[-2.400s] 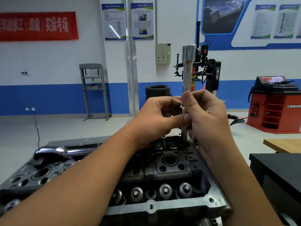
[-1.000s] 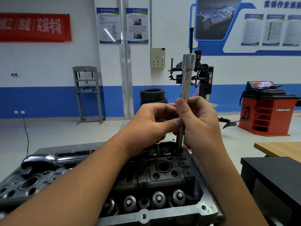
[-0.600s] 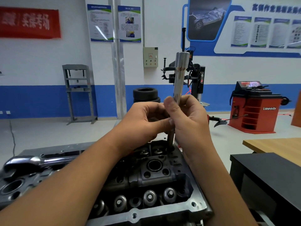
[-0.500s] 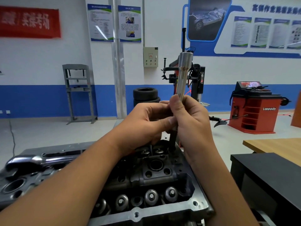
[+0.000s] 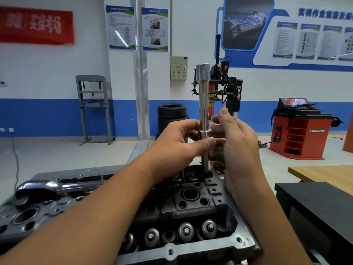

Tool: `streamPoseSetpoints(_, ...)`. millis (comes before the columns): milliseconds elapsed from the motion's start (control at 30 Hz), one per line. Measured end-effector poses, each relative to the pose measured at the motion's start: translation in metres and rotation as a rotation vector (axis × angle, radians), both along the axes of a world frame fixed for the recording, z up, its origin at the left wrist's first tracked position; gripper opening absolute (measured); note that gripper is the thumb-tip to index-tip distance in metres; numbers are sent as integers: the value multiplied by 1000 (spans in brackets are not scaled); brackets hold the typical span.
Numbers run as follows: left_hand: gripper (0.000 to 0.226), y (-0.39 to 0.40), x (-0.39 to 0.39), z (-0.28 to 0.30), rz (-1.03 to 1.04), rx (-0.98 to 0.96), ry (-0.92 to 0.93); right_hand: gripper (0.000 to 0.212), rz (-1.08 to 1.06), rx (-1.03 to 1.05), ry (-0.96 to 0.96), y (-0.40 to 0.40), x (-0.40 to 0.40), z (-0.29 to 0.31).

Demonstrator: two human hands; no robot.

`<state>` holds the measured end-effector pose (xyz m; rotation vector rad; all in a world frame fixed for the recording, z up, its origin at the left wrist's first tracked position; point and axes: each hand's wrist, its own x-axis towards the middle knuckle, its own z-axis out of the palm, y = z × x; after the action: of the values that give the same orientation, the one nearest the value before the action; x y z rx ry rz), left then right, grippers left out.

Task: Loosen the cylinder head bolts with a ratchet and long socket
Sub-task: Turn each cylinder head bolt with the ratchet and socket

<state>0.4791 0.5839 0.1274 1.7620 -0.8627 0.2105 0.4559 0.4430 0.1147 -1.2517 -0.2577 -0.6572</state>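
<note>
- The left hand (image 5: pixel 183 142) pinches the long socket (image 5: pixel 204 111) low down, thumb across the front just under its collar and fingers behind it.
- The right hand (image 5: pixel 236 142) stands just beside the socket with fingers loose and spread; it holds nothing, and I cannot tell whether any fingertip touches the steel.
- The socket stands upright, its lower end down in a bolt well at the far right corner of the cylinder head (image 5: pixel 191 203). The bolt itself is hidden in the well.
- The ratchet (image 5: pixel 47 186) lies on the left part of the head, well apart from both hands, so no turning force can be applied yet.
- Risk 1: with only 1 hand steadying it, the tall socket could lean or lift off the bolt, because its seat is deep and out of sight.
- Risk 2: if the ratchet goes on while the socket is half seated, a hard pull could slip and round the bolt.
- Risk 3: the ratchet rests on uneven casting and could slide if the head is jolted.
- Readable writing: "power" runs down the black column of the tyre machine (image 5: pixel 237 92) behind the socket.
- "Lanpody" is on the red cabinet (image 5: pixel 301 134) at right.
- The red banner (image 5: pixel 36 25) and wall posters carry Chinese text too blurred to read.
</note>
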Motion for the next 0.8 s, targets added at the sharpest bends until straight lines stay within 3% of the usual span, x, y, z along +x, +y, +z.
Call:
streamPoseSetpoints(133,19,1,6,-2,55,12,-64,29,14,-80,-65,1,0,-1)
streamPoseSetpoints(267,18,0,5,-2,89,30,-127,3,37,-134,-139,4,0,-2)
streamPoseSetpoints(467,22,-1,-3,0,-96,-45,-21,27,21,-82,-78,1,5,-3)
streamPoseSetpoints(700,26,-1,2,-2,113,-66,-48,9,-28,-135,-147,-1,5,-6)
streamPoseSetpoints(800,22,-1,3,-3,48,-42,-45,9,-13,-197,-120,0,8,-7)
